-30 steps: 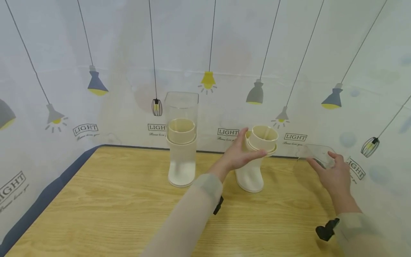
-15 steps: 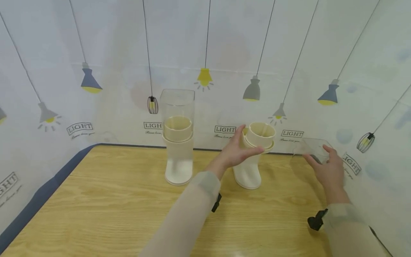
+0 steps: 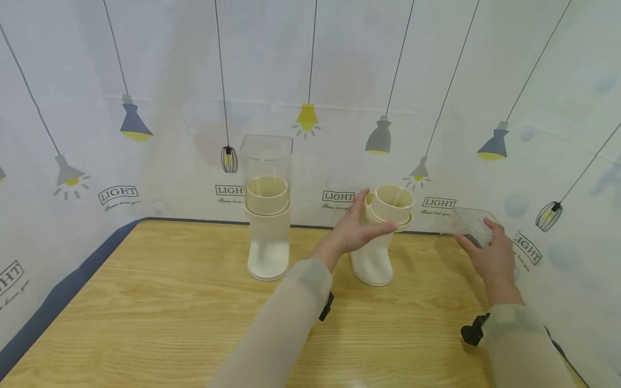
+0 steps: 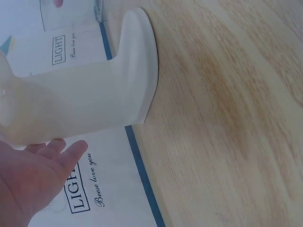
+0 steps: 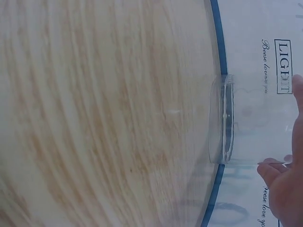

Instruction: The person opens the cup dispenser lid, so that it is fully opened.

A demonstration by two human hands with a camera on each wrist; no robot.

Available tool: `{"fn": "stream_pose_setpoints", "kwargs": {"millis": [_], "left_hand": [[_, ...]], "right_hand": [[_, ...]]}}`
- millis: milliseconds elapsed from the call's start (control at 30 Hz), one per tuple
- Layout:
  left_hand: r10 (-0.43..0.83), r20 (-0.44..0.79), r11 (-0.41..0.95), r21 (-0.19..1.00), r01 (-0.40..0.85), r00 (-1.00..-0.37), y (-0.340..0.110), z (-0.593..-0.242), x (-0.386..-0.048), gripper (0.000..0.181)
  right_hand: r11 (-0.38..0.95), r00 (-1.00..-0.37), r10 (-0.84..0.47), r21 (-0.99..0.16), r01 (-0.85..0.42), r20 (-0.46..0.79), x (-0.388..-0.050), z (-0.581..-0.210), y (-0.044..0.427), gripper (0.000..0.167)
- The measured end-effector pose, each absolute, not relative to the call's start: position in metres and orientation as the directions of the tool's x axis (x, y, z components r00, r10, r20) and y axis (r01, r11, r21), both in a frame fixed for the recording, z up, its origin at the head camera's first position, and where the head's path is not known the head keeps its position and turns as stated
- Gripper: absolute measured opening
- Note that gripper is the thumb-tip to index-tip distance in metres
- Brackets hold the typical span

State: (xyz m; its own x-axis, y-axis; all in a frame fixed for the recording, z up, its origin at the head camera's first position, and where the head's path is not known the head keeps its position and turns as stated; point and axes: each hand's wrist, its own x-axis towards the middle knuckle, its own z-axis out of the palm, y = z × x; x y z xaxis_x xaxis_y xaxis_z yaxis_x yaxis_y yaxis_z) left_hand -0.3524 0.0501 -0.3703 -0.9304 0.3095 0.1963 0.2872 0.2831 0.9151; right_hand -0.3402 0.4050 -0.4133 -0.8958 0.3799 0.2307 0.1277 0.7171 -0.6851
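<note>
Boxed dark capitals are spelling "LIGHT" again and again across the pale printed wall sheet, and in the left wrist view the script beneath is reading "Beese love you". Yellow, grey and blue printed pendant lamps are hanging on thin dark lines above the lettering. The left hand is spreading its thumb and fingers wide and holding the upper part of a smooth cream stand with a round, ringed top and a rounded foot; this stand is standing on the table right of centre in the head view. The right hand is gripping a clear, rounded-cornered canister between its well-parted thumb and fingers, to the right of the stand and apart from it; whether the canister's lower end is touching the table is staying unclear. Farther left, a matching cream stand is standing upright and carrying a transparent squared container, its side partly covering one "LIGHT" label. Beneath everything, the light wooden tabletop is showing long, streaky brown grain
</note>
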Motion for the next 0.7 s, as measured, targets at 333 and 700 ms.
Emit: {"fn": "stream_pose_setpoints", "kwargs": {"millis": [333, 700], "left_hand": [[0.31, 0.211, 0.283, 0.91, 0.302, -0.927, 0.0507, -0.3675, -0.3514, 0.114], [0.308, 0.212, 0.292, 0.907, 0.304, -0.928, 0.05, -0.3693, -0.3511, 0.117]], "right_hand": [[0.732, -0.902, 0.361, -0.672, 0.115, 0.238, -0.3406, -0.4119, 0.4047, 0.104], [0.774, -0.913, 0.302, -0.63, 0.068, 0.273, -0.34, -0.4105, 0.4088, 0.11]]}}
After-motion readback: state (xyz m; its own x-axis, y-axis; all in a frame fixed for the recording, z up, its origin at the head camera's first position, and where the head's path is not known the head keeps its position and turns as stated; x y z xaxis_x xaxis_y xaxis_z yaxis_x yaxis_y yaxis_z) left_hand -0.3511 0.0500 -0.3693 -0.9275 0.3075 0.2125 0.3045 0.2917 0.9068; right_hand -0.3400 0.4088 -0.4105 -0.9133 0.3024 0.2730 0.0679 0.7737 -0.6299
